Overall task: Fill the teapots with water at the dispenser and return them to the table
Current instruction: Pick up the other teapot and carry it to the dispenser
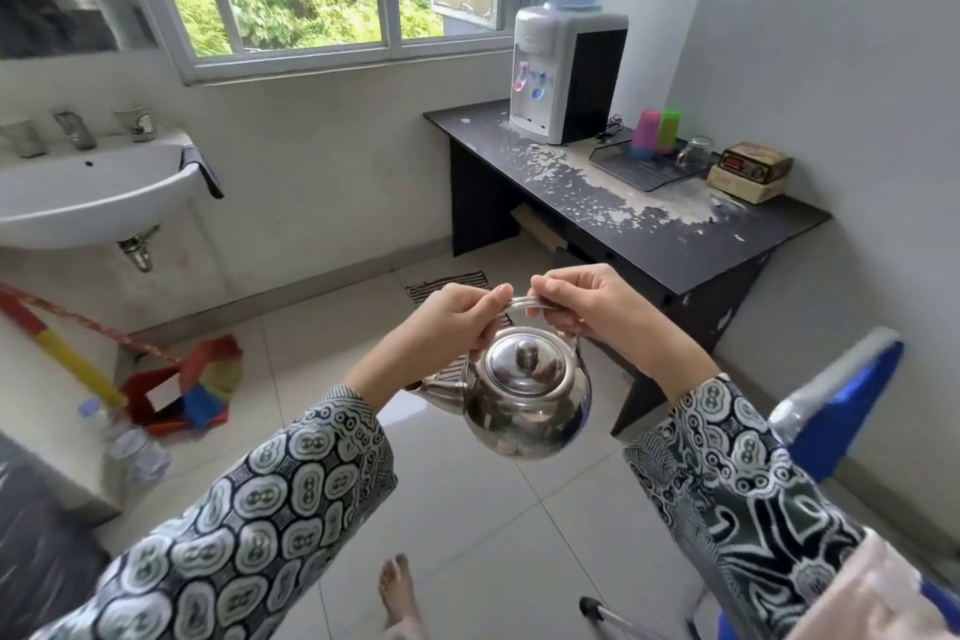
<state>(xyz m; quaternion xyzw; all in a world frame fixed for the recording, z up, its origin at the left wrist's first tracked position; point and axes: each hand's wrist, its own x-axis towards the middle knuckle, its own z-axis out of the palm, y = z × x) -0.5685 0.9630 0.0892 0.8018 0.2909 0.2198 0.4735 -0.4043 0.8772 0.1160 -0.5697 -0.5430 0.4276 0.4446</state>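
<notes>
A shiny steel teapot [527, 398] hangs in the air over the tiled floor, lid on, spout pointing left. My left hand [447, 327] and my right hand [597, 307] both grip its thin wire handle [519, 303] from either side. The white water dispenser [566, 68] with a large blue bottle on top stands on the far end of a dark table [675, 244], ahead and to the right of the teapot. It has a red tap and a blue tap on its front.
A black tray [644, 169] with pink and green cups and a glass jar sits on the table beside a small box [750, 169]. A white sink [88, 192] hangs on the left wall. A mop and colourful dustpan [187, 387] lie on the floor left. A blue chair [836, 411] stands right.
</notes>
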